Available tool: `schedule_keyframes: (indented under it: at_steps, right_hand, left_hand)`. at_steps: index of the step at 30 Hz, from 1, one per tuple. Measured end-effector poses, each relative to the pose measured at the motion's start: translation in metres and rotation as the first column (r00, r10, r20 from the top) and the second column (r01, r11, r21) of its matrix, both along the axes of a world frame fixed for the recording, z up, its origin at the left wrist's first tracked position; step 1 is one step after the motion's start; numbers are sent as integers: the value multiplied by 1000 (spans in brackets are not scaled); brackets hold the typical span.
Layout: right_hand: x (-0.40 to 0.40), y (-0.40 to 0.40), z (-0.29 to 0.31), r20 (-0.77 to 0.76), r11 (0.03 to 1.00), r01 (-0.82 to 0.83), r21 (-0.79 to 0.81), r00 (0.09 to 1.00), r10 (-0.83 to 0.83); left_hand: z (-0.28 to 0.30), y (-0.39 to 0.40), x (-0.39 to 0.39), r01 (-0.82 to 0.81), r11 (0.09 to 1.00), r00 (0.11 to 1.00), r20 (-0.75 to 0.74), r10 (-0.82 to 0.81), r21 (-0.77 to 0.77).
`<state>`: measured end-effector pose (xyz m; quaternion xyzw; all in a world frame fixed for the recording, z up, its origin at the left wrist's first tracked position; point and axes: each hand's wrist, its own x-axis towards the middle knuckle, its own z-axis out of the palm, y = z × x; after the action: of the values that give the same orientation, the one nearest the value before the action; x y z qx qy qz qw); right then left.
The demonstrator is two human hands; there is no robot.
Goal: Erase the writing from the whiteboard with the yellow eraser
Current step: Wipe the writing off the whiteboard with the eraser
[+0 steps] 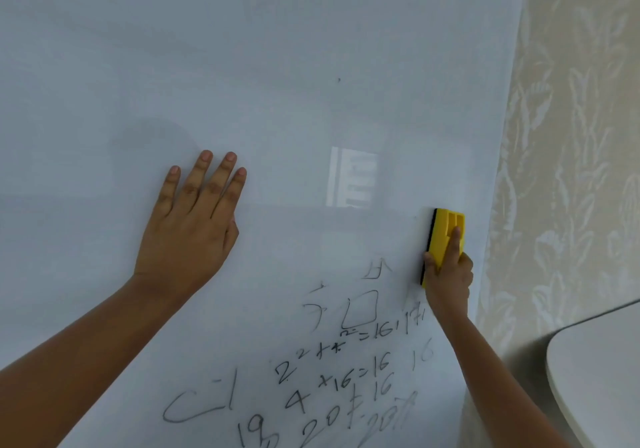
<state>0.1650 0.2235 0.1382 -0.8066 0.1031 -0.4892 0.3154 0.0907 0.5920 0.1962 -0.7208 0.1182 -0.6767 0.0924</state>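
Observation:
A large whiteboard (pixel 277 66) fills most of the view. Black handwritten numbers and symbols (pixel 332 371) cover its lower middle; some at the right are smeared. My right hand (pixel 448 274) grips the yellow eraser (pixel 441 236), index finger stretched along its back. The eraser's dark felt side presses on the board near its right edge, just above the writing. My left hand (pixel 194 219) lies flat on the board with fingers spread, left of and above the writing, holding nothing.
Beige wallpaper with a leaf pattern (pixel 571 136) borders the board on the right. A rounded white table edge (pixel 595 378) juts in at the lower right, close to my right forearm. A window reflection (pixel 351 177) shines on the board.

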Motion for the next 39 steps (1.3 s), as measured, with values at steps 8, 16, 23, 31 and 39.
schedule_keyframes:
  at_steps: [8,16,23,31,39]
  right_hand:
    - [-5,-8,5,-78,994,22,106,997,-14]
    - [-36,50,-38,-1,966,-39,-257,999,40]
    - [-40,91,-8,59,996,1,-85,998,4]
    - [-71,125,-103,13,911,-125,-392,990,141]
    - [-61,151,-80,4,995,-34,-94,999,35]
  left_hand:
    - [0,0,0,-16,1000,1000,7,16,0]
    - [0,-2,0,-36,999,999,-4,36,-3]
    - [0,0,0,-29,1000,1000,5,29,-2]
    - [-1,-2,-4,-14,1000,1000,6,14,-6]
    - [-2,0,2,-20,1000,1000,9,20,-7]
